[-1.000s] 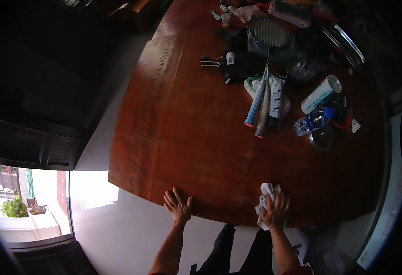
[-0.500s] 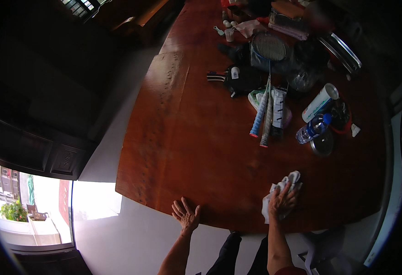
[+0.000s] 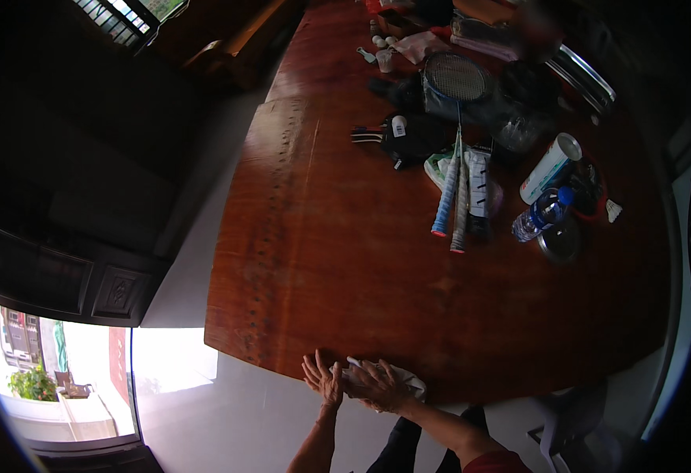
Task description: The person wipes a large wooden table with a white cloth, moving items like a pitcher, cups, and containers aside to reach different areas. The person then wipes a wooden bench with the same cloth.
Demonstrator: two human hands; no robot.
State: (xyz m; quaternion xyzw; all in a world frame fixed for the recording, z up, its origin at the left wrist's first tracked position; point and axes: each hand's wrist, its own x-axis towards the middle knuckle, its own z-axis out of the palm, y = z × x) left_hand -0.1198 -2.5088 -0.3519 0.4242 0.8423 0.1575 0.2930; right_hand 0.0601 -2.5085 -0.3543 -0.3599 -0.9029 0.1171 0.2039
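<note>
Key relation: crumpled white cloth (image 3: 415,384) sits at the near edge of the bench (image 3: 345,276), directly under the person's R hand (image 3: 382,388); its long axis runs approx. L–R along that edge, dipping a bit toward the R. R hand = nearer one, on top of it; L hand (image 3: 326,383) is just beside the cloth's L end, palm down at the edge. Can't tell if the R fingertips touch the L hand.

Hand states: R hand open, fingers outstretched over the cloth, underside hidden; L hand open too, fingers spread, nothing in it.

Materials etc.: cloth = soft, thin-looking, wrinkled, edge bunched out past the R hand. Bench = reddish-brown wood, semi-gloss, w/ curved-looking edges (lens bends them) & a line of dark pits down its L side.

Farther up, well apart from both hands: blue-framed racket w/ stringed oval head (image 3: 456,76); pale-blue ribbed grip (image 3: 444,206) next to a grey-brown ribbed grip (image 3: 460,221), both pointing to the near side. To their R: clear plastic bottle w/ blue cap (image 3: 541,216), white cylindrical tube w/ open end (image 3: 547,172), white feathery shuttlecock (image 3: 613,210). L of the grips: black fabric-looking bag (image 3: 420,140).
</note>
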